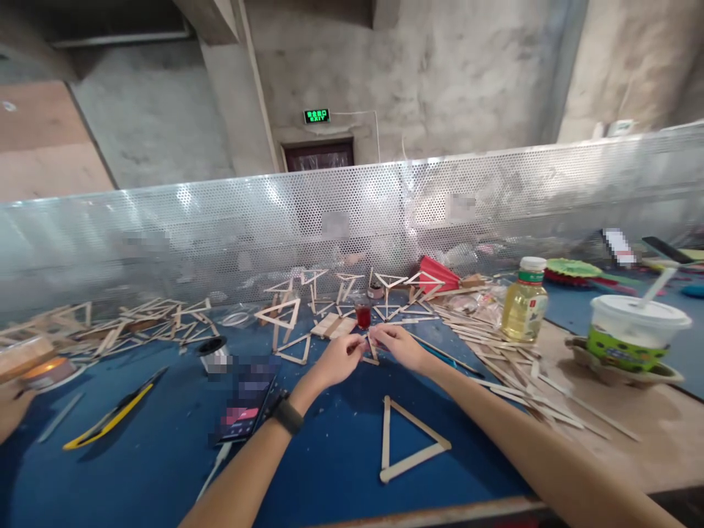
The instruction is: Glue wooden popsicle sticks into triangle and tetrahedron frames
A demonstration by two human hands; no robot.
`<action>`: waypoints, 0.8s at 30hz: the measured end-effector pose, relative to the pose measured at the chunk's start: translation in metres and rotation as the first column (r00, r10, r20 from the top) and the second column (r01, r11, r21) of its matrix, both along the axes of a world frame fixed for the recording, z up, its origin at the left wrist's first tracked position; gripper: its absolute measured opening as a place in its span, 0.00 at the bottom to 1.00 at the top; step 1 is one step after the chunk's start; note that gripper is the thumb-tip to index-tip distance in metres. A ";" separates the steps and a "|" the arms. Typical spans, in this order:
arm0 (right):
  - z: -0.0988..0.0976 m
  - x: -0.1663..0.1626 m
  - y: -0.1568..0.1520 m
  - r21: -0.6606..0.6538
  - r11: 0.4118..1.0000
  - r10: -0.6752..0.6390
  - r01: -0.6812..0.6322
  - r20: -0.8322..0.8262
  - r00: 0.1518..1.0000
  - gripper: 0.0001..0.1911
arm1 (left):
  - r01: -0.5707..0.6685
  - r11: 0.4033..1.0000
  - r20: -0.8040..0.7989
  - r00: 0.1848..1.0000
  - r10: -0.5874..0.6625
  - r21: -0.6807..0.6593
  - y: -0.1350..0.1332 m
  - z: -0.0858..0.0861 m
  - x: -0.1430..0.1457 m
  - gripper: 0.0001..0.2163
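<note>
My left hand point(339, 361) and my right hand point(397, 345) meet over the blue table top point(330, 455), fingers pinched together on thin wooden craft sticks point(372, 350) held between them. A flat triangle of sticks point(410, 440) lies on the blue surface just in front of my right forearm. Behind my hands stands a small cup of red liquid point(363, 315), and beyond it several stick triangles point(385, 282) stand upright. A black band sits on my left wrist point(288, 416).
A phone point(247, 411) and a yellow-black utility knife point(113, 416) lie at the left. Loose sticks point(511, 367), a bottle of yellow liquid point(525, 304) and a lidded drink cup with straw point(632, 334) are at the right. A perforated metal screen point(220, 220) backs the table.
</note>
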State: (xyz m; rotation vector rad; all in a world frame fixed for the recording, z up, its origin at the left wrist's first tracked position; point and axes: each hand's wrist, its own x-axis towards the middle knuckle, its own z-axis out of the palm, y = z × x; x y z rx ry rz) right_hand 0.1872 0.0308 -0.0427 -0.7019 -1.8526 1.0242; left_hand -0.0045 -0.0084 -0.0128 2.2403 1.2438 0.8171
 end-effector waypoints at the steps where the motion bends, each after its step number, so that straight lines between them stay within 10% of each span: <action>1: 0.000 -0.001 0.001 -0.002 1.000 -0.004 0.004 -0.002 1.000 0.28 | 0.012 1.000 0.001 1.000 -0.012 0.012 -0.001 -0.001 0.002 0.14; 11: 0.014 0.010 -0.018 0.473 0.870 -0.347 0.140 0.385 0.855 0.16 | -0.065 0.984 -0.025 0.997 0.071 0.164 0.000 -0.004 0.001 0.15; 24: 0.017 0.026 -0.011 0.623 0.782 -0.367 0.028 0.424 0.828 0.13 | 0.025 0.997 -0.096 0.995 -0.018 0.069 -0.007 0.011 -0.004 0.15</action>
